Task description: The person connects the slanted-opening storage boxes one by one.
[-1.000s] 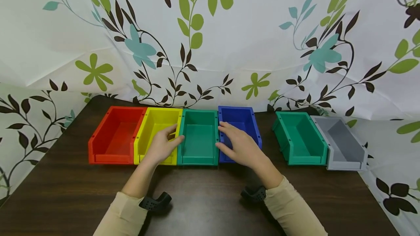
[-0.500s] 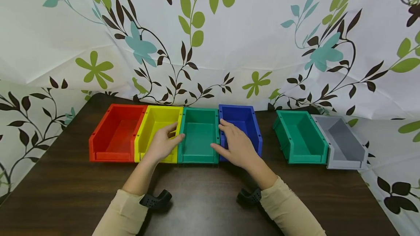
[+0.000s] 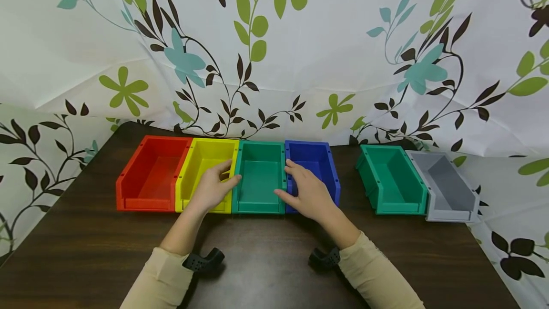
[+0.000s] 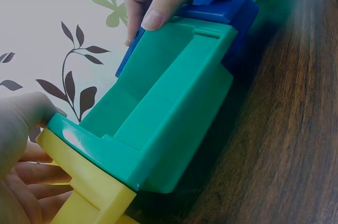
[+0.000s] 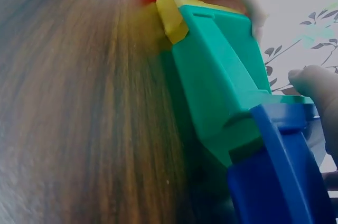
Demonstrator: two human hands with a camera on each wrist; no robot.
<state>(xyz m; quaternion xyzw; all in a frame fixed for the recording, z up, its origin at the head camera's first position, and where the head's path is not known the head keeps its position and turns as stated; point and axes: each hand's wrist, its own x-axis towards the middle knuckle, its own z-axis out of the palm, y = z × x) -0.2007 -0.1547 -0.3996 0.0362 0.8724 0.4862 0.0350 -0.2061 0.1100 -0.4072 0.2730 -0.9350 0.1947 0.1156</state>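
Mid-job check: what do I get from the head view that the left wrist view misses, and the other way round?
Only the head view shows the red bin and the black piece at the left wrist.

Only the left wrist view shows the lower front of the middle green bin, below its lip, and the left hand's lower fingers inside the yellow bin.

Both show the right hand, the blue bin and the leafy cloth.

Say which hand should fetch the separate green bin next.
Probably the right hand: it is at the blue bin, the row's nearest to the separate green bin; the left hand is farther off, by the yellow bin.
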